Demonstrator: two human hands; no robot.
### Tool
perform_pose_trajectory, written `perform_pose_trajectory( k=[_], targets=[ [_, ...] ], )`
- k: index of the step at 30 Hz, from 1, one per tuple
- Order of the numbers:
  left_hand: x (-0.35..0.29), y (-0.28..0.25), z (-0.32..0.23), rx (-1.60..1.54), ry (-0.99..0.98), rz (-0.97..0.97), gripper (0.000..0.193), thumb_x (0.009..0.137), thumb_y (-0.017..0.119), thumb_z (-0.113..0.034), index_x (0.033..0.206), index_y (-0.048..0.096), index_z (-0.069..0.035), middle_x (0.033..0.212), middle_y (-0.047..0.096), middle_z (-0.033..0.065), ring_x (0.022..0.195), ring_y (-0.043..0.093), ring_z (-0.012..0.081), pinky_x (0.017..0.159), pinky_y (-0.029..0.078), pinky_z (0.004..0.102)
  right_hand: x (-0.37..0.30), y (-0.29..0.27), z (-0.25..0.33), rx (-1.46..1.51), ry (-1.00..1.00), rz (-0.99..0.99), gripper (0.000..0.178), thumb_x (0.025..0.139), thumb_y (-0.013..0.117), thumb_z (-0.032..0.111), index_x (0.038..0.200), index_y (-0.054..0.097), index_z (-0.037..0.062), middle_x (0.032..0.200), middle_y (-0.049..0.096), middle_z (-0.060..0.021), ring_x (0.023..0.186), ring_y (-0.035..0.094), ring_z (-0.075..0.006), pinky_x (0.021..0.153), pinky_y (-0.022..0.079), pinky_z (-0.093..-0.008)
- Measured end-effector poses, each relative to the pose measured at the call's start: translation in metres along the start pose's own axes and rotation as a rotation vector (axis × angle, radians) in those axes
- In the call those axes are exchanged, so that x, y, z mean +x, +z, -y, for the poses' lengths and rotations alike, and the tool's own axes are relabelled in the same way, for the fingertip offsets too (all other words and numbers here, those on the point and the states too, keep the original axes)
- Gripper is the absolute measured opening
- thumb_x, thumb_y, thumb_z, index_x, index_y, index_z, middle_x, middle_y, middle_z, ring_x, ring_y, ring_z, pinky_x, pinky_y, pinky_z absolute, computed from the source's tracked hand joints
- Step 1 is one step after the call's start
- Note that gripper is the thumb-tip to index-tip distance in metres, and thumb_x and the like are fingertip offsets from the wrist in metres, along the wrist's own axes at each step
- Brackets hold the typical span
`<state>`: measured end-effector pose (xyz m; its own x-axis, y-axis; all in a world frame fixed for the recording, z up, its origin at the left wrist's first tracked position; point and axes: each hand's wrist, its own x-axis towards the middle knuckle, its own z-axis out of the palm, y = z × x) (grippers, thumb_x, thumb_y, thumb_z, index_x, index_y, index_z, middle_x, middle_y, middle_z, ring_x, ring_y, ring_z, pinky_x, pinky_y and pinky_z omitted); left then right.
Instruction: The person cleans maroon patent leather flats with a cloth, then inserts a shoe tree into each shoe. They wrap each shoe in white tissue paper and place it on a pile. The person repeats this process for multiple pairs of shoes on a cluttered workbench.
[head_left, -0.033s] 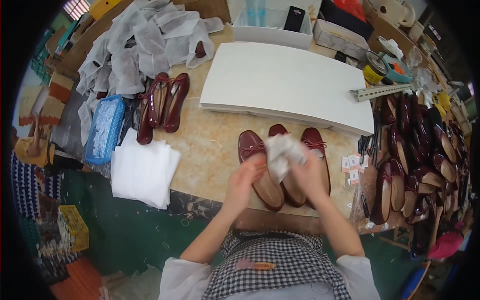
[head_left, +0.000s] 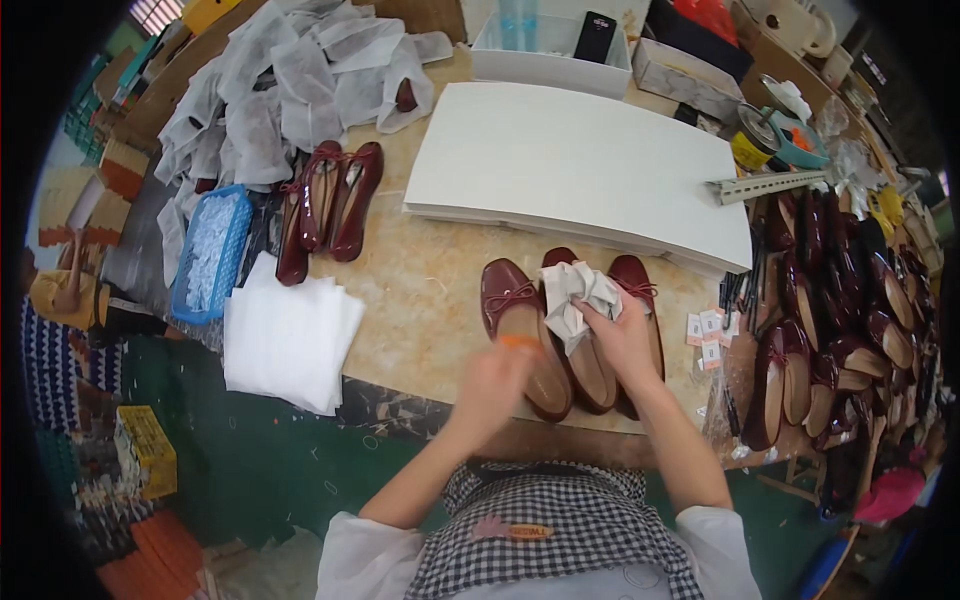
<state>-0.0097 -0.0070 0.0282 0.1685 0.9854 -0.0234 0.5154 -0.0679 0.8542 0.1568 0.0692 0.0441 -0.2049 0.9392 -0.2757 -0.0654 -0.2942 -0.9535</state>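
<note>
Three dark red bow-fronted ballet flats lie side by side at the table's near edge: a left shoe [head_left: 508, 285], a middle shoe [head_left: 594, 380] and a right shoe [head_left: 630, 272]. My right hand [head_left: 625, 342] grips a crumpled whitish wad of paper or cloth [head_left: 578, 300] over the middle shoe, partly covering it. My left hand [head_left: 490, 390], blurred by motion, is closed beside the left shoe. A small orange object [head_left: 518, 341] shows at its fingers; its kind is too smeared to make out.
Beyond the shoes lies a stack of white board [head_left: 580, 160]. To the left are white sheets [head_left: 290, 340], a blue basket [head_left: 210, 255], finished-looking flats [head_left: 355, 205] and wrapped shoes [head_left: 300, 90]. Many more shoes [head_left: 780, 380] crowd the right, near small labels [head_left: 710, 335].
My left hand has drawn back from the wad toward me, and the orange object now shows at its fingers. The right hand still holds the wad, which has shifted slightly right.
</note>
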Motion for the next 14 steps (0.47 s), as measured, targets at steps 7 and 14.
perform_pose_trajectory(
  k=[7, 14],
  targets=[
    [-0.022, 0.04, -0.01, 0.482, 0.294, 0.062, 0.019, 0.076, 0.063, -0.022, 0.067, 0.063, -0.005, 0.074, 0.06, 0.0086, 0.069, 0.06, 0.0255, 0.068, 0.044, 0.0369, 0.042, 0.055, -0.06, -1.346, -0.834, 0.111, 0.01, 0.072, 0.057, 0.015, 0.075, 0.062, 0.0073, 0.084, 0.051, -0.0077, 0.084, 0.055, -0.0219, 0.068, 0.046, -0.0348],
    [-0.023, 0.042, -0.007, 0.547, 0.309, 0.017, 0.016, 0.071, 0.068, -0.02, 0.07, 0.068, -0.004, 0.077, 0.064, 0.0089, 0.072, 0.061, 0.0247, 0.074, 0.045, 0.0366, 0.038, 0.029, -0.023, -1.223, -0.632, 0.11, 0.066, 0.065, 0.074, 0.024, 0.123, 0.051, 0.0053, 0.099, 0.054, -0.0133, 0.096, 0.049, -0.0311, 0.085, 0.039, -0.0397]
  ],
)
